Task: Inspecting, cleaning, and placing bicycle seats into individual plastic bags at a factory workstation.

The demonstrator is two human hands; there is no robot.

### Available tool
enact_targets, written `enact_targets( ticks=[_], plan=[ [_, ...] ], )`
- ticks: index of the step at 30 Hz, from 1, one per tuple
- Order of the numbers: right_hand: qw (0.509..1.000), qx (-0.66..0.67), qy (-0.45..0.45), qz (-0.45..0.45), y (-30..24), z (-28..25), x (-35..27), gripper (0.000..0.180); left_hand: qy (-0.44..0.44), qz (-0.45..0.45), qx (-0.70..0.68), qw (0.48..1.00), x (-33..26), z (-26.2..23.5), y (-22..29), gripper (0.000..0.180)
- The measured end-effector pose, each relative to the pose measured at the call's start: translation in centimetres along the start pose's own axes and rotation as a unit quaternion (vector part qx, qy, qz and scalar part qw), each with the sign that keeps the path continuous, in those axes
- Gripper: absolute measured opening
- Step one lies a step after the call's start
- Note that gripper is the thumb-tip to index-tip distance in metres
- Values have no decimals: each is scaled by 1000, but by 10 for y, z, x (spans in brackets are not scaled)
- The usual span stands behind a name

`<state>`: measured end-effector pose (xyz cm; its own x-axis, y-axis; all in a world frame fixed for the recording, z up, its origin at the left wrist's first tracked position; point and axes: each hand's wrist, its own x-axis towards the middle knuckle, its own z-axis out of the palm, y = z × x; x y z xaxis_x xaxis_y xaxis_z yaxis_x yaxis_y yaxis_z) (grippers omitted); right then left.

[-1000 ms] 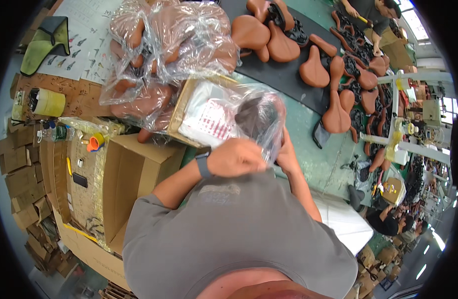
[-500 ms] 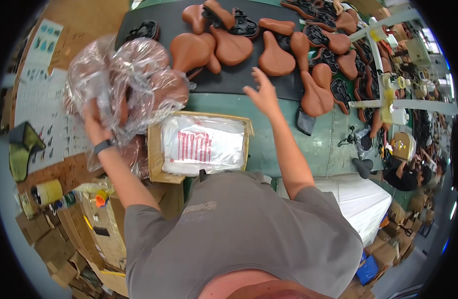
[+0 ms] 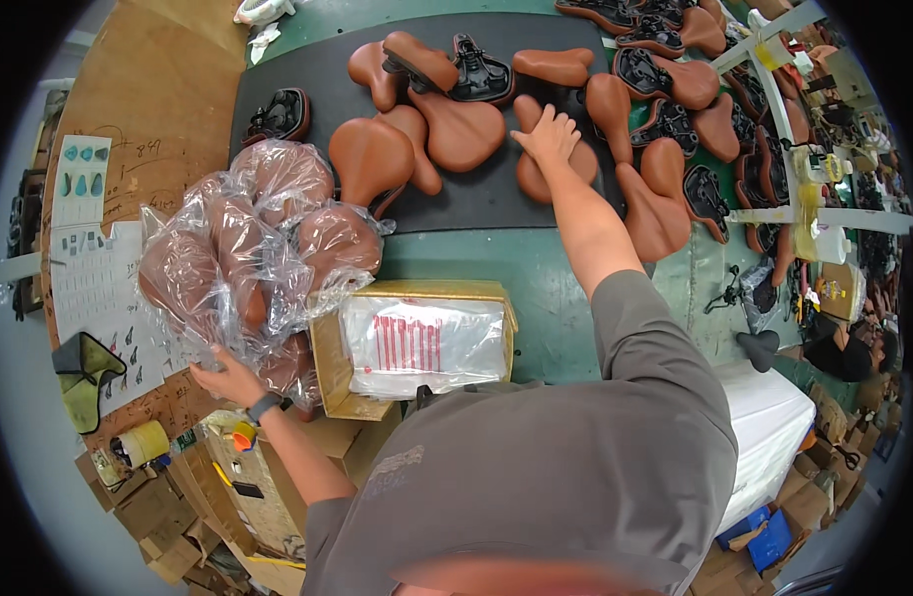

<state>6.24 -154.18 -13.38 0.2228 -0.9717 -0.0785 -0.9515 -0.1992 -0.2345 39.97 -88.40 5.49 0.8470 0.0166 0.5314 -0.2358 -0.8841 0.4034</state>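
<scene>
My right hand (image 3: 552, 141) lies across a brown bicycle saddle (image 3: 542, 181) on the black mat, its fingers spread over the narrower part. Part of the saddle is hidden beneath it. At the lower left, my left hand (image 3: 230, 381) is open beside a pile of brown saddles in clear plastic wrap (image 3: 183, 273). Its fingers are apart and near the lowest wrapped saddle (image 3: 287, 366); whether they touch the plastic I cannot tell. Between my arms stands an open cardboard box (image 3: 329, 372), with white plastic bags (image 3: 456, 343) bearing red print inside.
Unwrapped saddles (image 3: 461, 134) crowd the black mat (image 3: 307, 50) and the green table (image 3: 546, 288) to the right. An upturned saddle (image 3: 280, 114) lies at the far left of the mat. A metal frame (image 3: 789, 119) stands at the right.
My right hand has gone from hovering above the table to resting on a saddle. My left hand has come off the wrapped saddles, back toward my body. The whole view has shifted.
</scene>
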Motion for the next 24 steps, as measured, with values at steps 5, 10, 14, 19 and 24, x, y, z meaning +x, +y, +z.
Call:
enact_targets(
  ticks=[5, 10, 14, 19, 24],
  plan=[
    [995, 41, 54, -75, 32, -3, -78, 72, 60, 288, -65, 954, -98, -10, 104, 68],
    [919, 326, 183, -125, 124, -53, -258, 62, -407, 350, -297, 789, -250, -2, 140, 30],
    [947, 307, 35, 89, 209, -73, -456, 64, -615, 331, -207, 686, -360, 44, 114, 28],
    [961, 117, -133, 212, 298, -19, -639, 87, -610, 349, -124, 700, -440, 77, 75, 33],
    [952, 155, -150, 216, 259, -17, -638, 94, -646, 273, -182, 689, -465, 119, 44, 26]
  ],
)
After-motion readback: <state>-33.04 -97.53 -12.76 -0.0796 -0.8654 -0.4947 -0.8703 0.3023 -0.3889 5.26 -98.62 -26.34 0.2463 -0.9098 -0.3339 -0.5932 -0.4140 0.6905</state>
